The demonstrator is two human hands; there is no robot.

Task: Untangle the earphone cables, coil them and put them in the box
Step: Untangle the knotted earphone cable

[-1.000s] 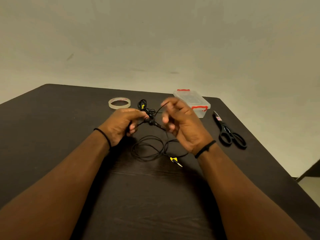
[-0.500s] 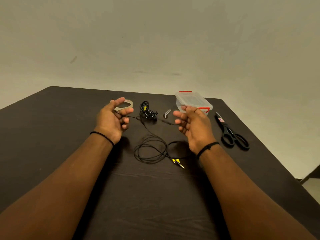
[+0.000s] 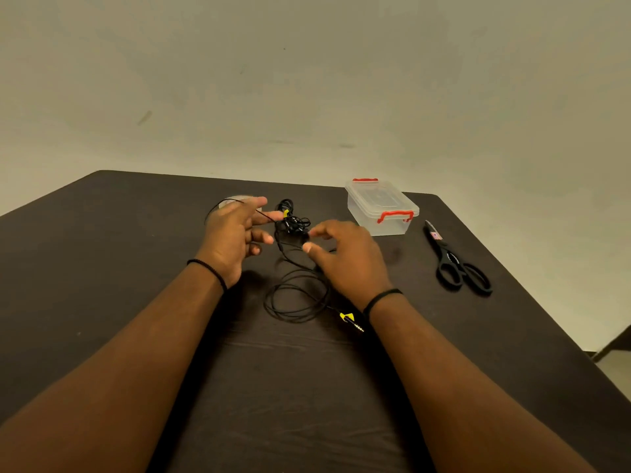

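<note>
Two parts of the earphone cables [image 3: 296, 295] show on the dark table [image 3: 102, 268]: a loose ring of black wire near the person, with a yellow-marked plug [image 3: 350, 319] at its near end, and a knotted bundle [image 3: 293, 221] farther away, between the two hands. One thin strand runs from this bundle up over the left hand [image 3: 232, 233], whose fingers are spread and mostly straight; whether they pinch the strand I cannot tell. The right hand [image 3: 345, 257] hovers over the wire with its fingers half bent and narrow near the knot, but a real grip is not visible.

I judge the work is at an early stage: the knot is not undone, nothing is coiled properly, and the clear box [image 3: 382, 208] with red clips stands closed, well apart to the right. Scissors [image 3: 456, 264] lie beyond it.
</note>
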